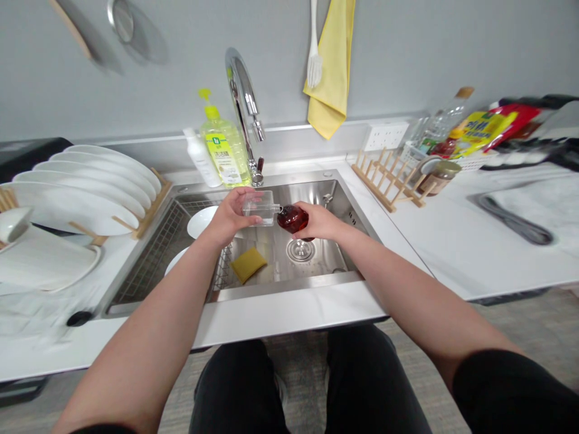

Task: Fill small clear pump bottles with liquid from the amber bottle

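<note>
Over the sink (pixel 289 281), my left hand (pixel 235 212) is closed around a clear square bottle (pixel 259 208), tipped on its side with its neck toward the right. My right hand (pixel 314 220) grips a rounded bottle of dark red liquid (pixel 292 219). The two bottle mouths meet or nearly meet; whether they touch, I cannot tell. Below them a yellow sponge (pixel 248 265) lies on the sink floor, left of the drain (pixel 301 249). White dishes (pixel 202 222) sit in the wire rack on the sink's left side, partly hidden by my left arm.
Behind the sink stand the faucet (pixel 246 102), a dish soap bottle (pixel 224 147) and a white bottle (pixel 201 158). White plates (pixel 90 187) fill a wooden rack at left. On the right are an unfilled wooden rack (pixel 391 181), a jar (pixel 438 178) and a basket of condiments (pixel 470 161).
</note>
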`<state>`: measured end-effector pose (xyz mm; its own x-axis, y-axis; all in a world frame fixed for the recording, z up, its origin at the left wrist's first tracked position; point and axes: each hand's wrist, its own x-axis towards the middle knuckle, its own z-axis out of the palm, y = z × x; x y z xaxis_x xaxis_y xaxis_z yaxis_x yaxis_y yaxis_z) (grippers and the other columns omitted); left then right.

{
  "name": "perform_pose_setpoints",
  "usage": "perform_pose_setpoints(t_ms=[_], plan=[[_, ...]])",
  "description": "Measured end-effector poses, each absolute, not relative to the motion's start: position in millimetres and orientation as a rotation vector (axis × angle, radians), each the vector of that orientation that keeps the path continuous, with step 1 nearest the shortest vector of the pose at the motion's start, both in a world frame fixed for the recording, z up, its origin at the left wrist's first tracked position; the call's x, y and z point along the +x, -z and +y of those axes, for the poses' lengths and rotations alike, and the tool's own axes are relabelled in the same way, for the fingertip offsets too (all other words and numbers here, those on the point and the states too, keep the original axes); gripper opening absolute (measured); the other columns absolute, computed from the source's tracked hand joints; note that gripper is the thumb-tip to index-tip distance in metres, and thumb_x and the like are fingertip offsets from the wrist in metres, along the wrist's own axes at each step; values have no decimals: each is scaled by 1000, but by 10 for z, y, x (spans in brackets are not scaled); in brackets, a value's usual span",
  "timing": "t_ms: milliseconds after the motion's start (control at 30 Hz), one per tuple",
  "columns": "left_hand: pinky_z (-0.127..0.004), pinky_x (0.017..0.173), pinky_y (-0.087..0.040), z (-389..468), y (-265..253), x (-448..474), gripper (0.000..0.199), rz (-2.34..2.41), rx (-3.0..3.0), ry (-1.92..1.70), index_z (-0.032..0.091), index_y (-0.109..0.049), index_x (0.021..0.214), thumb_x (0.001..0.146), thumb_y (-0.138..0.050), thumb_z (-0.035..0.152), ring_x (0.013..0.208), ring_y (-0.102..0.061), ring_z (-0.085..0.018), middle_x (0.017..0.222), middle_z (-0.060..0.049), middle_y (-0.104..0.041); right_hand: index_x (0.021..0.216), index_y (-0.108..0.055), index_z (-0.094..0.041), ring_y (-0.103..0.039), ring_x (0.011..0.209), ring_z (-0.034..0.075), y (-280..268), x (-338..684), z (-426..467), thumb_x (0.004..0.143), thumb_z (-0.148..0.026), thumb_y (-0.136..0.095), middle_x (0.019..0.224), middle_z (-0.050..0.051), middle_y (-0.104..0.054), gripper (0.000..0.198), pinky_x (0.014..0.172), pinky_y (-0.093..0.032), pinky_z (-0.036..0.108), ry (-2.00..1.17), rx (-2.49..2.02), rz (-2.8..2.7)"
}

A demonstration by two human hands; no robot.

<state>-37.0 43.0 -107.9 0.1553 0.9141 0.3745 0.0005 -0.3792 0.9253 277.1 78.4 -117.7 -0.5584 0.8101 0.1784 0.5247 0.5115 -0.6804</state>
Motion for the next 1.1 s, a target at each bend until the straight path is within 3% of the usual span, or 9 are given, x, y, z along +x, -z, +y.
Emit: perform_pose_setpoints(t_ms=[800,1100], plan=[[-57,124,-61,470,1126,-405,95,924,1610,-1401,23,-74,148,62,-114,27,141,-73,-37,145,-15,-79,130,-79,-28,-83,113,35,1204,2762,795,68,-34,-108,122,4,-88,69,100,-65,47,-797,-1090,-2286],[-54,118,-66,482,1146,-381,103,915,1634,-1436,24,-75,155,60,-115,30,135,-77,-36,141,-15,-80,125,-79,-29,-83,111,35,1147,2746,750,67,-35,-108,119,4,-88,65,97,-65,46,-765,-1136,-2325]])
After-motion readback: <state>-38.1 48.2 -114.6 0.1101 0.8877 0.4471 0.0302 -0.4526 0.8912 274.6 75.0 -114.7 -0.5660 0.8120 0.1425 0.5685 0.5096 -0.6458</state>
